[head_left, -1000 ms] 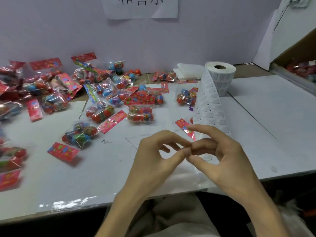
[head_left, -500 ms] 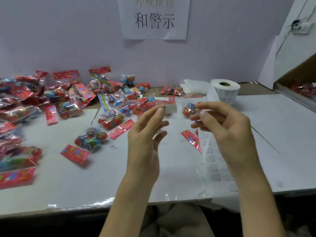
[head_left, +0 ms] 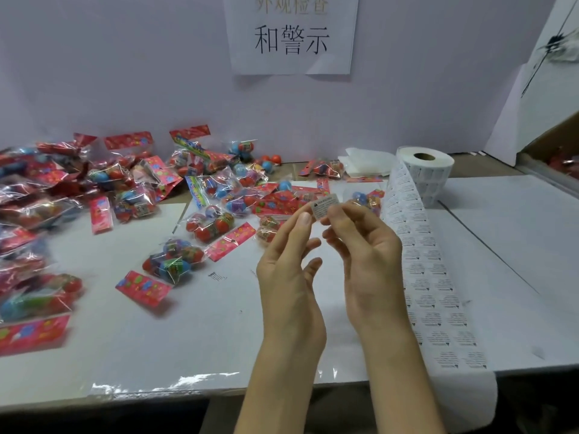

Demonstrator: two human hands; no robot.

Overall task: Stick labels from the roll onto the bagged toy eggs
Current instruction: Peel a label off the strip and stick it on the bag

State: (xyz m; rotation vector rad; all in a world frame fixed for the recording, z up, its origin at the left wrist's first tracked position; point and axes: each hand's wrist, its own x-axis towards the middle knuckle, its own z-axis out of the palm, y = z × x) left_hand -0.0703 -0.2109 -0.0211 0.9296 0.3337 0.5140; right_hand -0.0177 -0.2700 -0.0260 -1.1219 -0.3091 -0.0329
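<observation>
Over white table (head_left: 188,339), with label (head_left: 326,206) pinched between fingertips of left hand (head_left: 291,277) and right hand (head_left: 369,261), guard against adhesive curling onto skin before reaching bagged toy eggs (head_left: 210,223) beyond.

Paper wall sign (head_left: 291,32): faint "外观检查", black "和警示"
</observation>
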